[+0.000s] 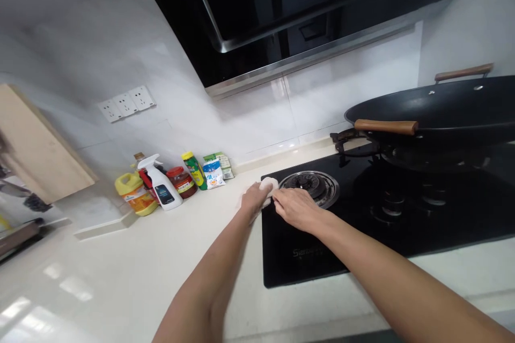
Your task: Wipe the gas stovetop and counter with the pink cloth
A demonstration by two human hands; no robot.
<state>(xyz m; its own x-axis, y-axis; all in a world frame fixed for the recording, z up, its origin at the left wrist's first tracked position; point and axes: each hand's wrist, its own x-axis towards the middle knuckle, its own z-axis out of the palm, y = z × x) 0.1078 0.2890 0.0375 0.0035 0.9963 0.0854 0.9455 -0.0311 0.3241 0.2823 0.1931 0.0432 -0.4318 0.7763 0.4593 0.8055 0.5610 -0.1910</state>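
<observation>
A crumpled white cloth (270, 184) is at the left edge of the black glass cooktop (306, 268), between the hands. The left hand (253, 198) is closed on the cloth; the right hand (298, 209) has curled fingers beside it, and whether they pinch it cannot be told. Below the right hand, the cooktop carries partly legible lettering, "Sian". Beyond the left hand, on the white table (193, 257), a blue-and-white packet (213, 174) reads "低". Left of it stands a white plastic spray bottle (163, 187), its dark label unreadable. Beyond the right hand is a round metal burner (309, 184); farther right, a black wok (442, 110) with wooden handles obstructs the cooktop.
</observation>
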